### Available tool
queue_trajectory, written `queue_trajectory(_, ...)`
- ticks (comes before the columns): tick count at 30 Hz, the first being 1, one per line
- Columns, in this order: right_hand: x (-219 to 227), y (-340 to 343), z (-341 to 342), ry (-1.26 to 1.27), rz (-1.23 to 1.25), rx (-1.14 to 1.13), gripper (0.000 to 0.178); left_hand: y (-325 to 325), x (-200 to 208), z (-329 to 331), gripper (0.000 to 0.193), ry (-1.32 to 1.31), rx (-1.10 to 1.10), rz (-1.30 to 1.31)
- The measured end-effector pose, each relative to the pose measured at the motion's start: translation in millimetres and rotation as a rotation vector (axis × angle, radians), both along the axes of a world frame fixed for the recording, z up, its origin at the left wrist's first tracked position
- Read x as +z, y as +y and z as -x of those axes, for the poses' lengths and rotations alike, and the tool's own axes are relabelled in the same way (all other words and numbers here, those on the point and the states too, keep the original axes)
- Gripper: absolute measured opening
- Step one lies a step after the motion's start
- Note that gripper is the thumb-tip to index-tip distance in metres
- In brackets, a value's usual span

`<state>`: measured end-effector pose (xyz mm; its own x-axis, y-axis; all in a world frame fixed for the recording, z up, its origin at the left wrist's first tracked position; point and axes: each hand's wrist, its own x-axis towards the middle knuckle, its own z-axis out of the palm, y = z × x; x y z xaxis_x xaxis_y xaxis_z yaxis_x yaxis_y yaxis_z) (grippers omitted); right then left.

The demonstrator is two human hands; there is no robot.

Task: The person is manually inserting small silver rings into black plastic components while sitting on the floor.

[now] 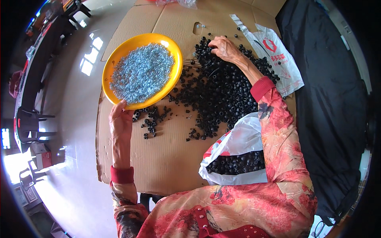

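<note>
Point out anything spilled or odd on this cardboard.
A few pale bits lie at the cardboard's slot, away from the yellow plate, so they look spilled. A stray black piece also sits on the flat white bag, apart from the heap.

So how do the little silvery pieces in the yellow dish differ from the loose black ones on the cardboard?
The silvery pieces are pale and shiny; the black pieces are dark. The silvery pieces look finer, while many black pieces are chunkier and rounder. The silvery pieces sit in the yellow dish, gripped by the left hand; the black pieces sprawl over the cardboard, by the right hand. Both are heaps of many small parts.
</note>
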<state>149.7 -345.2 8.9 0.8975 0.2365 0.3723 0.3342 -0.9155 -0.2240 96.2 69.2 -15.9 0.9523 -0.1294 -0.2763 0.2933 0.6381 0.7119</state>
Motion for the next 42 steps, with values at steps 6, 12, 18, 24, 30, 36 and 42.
queue_trajectory(6, 3.3, 3.7, 0.2, 0.059, 0.118, 0.053, 0.008, -21.1, 1.4, -11.4, 0.013, -0.026, -0.022, 0.014)
queue_trajectory(12, 40.0, 36.4, 51.8, 0.187, -0.149, 0.163, 0.009, -12.0, -15.6, -25.1, 0.025, -0.056, -0.032, 0.007)
queue_trajectory(18, 44.6, 50.7, 72.1, 0.241, -0.175, 0.272, 0.016, -16.2, -3.4, -24.8, 0.013, -0.060, 0.036, 0.000)
queue_trajectory(24, -5.9, 51.6, -1.4, -0.005, 0.006, 0.240, 0.014, -6.2, 8.1, -36.7, 0.016, -0.104, 0.074, 0.008)
queue_trajectory(30, -31.4, 54.4, -24.1, -0.140, 0.158, 0.239, 0.009, 10.8, 34.8, -52.4, 0.016, -0.136, 0.112, 0.098)
queue_trajectory(36, -9.3, 66.9, -10.5, 0.028, 0.210, 0.165, 0.014, 29.6, 35.4, -57.9, 0.012, -0.159, 0.171, 0.107)
queue_trajectory(42, -33.1, 96.1, -46.9, -0.097, 0.110, 0.314, 0.014, 23.8, 40.2, -56.6, 0.012, -0.140, 0.183, 0.125)
